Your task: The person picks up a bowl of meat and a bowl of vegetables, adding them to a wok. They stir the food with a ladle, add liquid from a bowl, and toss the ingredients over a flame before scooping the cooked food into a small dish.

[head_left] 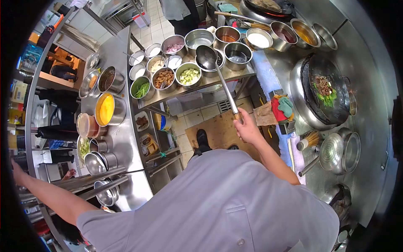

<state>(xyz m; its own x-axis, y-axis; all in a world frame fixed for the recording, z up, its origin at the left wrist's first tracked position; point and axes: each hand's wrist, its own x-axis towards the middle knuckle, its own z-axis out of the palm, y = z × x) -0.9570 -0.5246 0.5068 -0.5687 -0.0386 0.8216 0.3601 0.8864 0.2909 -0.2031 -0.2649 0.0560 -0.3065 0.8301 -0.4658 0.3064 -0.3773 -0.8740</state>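
My right hand [248,127] is closed around the wooden end of a long-handled ladle [227,89]. The ladle's bowl is over a metal pot among the ingredient pots, near the diced pale green vegetable [189,77] and the browned meat pieces [163,79]. At the far left edge my left hand [18,174] reaches out beside the shelf rack [30,138]. Its fingers are cut off by the dark rim of the view, so what they touch is hidden. To the right, a wok [342,92] holds green vegetables and browned bits.
Left of me is a steel counter [131,138] with a pot of yellow liquid [110,110]. A strainer [331,151] and a bamboo brush [308,140] lie on the right stove top. Folded cloths [282,108] sit at its edge. Another person [180,14] stands at the back.
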